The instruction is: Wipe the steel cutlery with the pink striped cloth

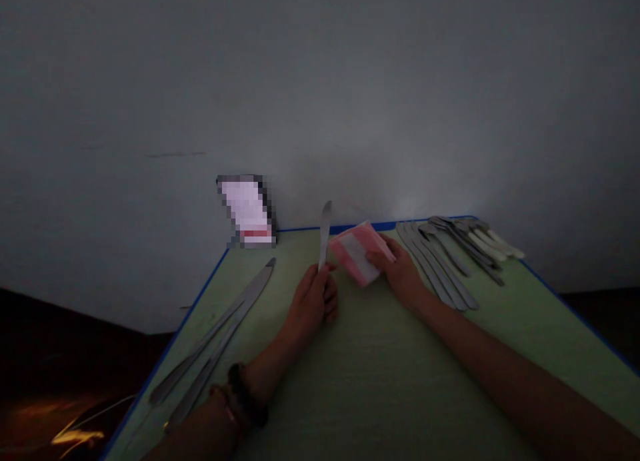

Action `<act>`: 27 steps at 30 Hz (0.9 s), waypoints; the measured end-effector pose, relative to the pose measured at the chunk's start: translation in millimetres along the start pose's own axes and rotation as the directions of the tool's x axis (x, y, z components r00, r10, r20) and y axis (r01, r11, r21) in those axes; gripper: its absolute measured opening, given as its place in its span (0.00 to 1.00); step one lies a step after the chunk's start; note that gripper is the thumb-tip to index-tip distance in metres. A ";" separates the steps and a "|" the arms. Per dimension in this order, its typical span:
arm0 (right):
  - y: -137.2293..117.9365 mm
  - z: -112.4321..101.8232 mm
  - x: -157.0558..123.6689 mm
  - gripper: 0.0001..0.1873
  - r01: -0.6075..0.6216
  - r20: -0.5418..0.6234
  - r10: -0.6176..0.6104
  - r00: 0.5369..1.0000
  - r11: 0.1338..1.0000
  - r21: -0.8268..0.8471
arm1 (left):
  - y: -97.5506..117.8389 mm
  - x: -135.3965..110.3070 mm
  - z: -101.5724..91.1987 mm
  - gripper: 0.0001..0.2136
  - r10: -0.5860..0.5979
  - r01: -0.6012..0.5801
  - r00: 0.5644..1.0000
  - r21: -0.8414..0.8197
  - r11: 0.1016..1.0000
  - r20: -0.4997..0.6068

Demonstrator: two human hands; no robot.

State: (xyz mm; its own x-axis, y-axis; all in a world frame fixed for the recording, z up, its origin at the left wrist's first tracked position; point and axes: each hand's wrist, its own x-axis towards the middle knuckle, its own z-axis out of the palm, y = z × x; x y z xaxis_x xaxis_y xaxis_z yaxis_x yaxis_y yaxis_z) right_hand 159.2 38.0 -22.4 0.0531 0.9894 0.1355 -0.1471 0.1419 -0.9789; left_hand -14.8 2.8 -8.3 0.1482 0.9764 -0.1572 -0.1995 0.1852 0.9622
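Metal knife, blade up, folded pink cloth (white-striped), just beside.

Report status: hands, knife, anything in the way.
Left hand gripping knife. Right hand holding pink-and-white cloth close beside it. Nothing visible between knife and cloth; other cutlery lies off to both sides.

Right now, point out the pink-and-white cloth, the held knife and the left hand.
Pink-and-white cloth [357,253], head view: on its white stripe.
Held knife [324,237], head view: on the blade.
Left hand [309,299], head view: on the back of the hand.
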 end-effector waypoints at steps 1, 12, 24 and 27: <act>3.1 -1.8 2.5 0.21 -0.025 -0.042 0.027 0.999 0.999 0.041 | -0.3 0.2 -0.5 0.09 0.014 -0.014 1.000 0.010 1.000 -0.001; -4.3 -6.8 8.9 0.13 -0.243 0.145 0.201 0.969 0.882 0.403 | 1.4 -4.8 -0.9 0.14 0.032 -0.160 0.968 0.516 0.841 0.248; 3.7 -11.8 3.8 0.11 -0.340 0.408 0.166 0.898 0.849 0.403 | 1.1 -3.1 -1.3 0.16 0.043 -0.175 0.971 0.575 0.799 0.237; 3.0 -8.2 0.0 0.12 -0.357 0.465 0.169 0.869 0.865 0.353 | 3.0 -4.8 1.4 0.15 0.075 -0.204 0.970 0.611 0.765 0.229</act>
State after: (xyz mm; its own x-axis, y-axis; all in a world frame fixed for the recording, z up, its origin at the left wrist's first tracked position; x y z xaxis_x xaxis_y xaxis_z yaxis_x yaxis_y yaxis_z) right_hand 166.9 38.2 -26.5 -0.4380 0.8987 0.0230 -0.4947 -0.2196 -0.8409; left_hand -14.8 -1.5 -4.4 0.3511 0.9359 -0.0292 0.4087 -0.1251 0.9040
